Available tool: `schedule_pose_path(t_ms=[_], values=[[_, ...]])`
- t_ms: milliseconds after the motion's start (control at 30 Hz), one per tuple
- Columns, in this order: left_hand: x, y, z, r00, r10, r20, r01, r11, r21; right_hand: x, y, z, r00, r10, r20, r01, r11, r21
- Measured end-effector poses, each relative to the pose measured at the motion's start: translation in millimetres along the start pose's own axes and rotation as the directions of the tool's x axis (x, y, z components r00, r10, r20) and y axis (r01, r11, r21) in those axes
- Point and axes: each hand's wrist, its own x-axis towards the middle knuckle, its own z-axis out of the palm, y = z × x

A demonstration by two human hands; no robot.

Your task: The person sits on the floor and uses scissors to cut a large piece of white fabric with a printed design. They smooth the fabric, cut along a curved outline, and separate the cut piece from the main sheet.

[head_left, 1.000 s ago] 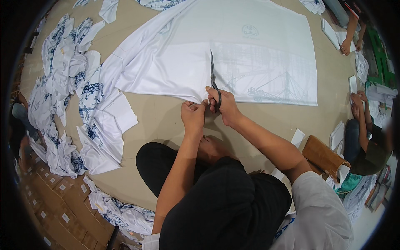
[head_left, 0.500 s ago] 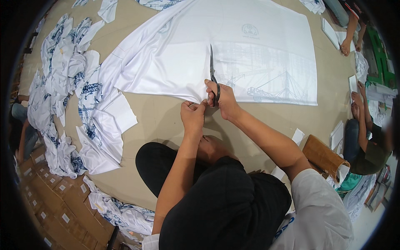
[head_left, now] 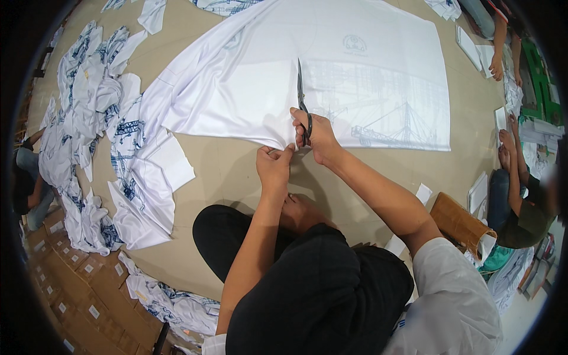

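Note:
A wide white fabric sheet (head_left: 390, 71) with a faint bluish crane print lies spread before me on the floor. My left hand (head_left: 272, 168) pinches its near edge between thumb and fingertips, drawing the cloth into folds. Just to its right, my right hand (head_left: 316, 139) grips the black handles of a pair of scissors (head_left: 300, 86), whose long blades point away from me along the middle of the sheet, beside the printed part. Whether the blades are fully closed is hard to tell.
Crumpled printed white cloths (head_left: 89, 100) heap at the left and lower left, near cardboard boxes (head_left: 77, 296). A brown roll (head_left: 455, 219) lies right of me. Co-workers sit at right (head_left: 520, 195), upper right (head_left: 497, 53) and far left (head_left: 32, 171); green crates (head_left: 532, 89) stand at the right edge.
My right hand and the scissors have moved slightly farther away from me along the sheet. My left hand stays at the edge. Co-workers' hands at both sides have shifted a little.

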Motion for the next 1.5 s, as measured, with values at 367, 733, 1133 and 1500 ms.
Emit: schedule_pose_path(t_ms=[367,733,1133,1500], values=[[-2,0,1,1.000,0.025,-0.002,-0.025,0.999,-0.020,4,-1,3,0.999,-0.041,0.008,0.041,0.999,0.001],[-3,1,1,1.000,0.001,0.004,-0.001,1.000,-0.029,16,-10,5,1.000,-0.024,-0.011,0.025,1.000,0.009],[-3,3,1,1.000,-0.011,-0.009,0.011,1.000,-0.002,22,-22,7,1.000,-0.024,-0.010,0.024,1.000,0.002],[-6,7,2,1.000,-0.025,0.001,0.026,0.999,-0.021,28,-19,6,0.999,-0.053,0.002,0.053,0.999,-0.012]])
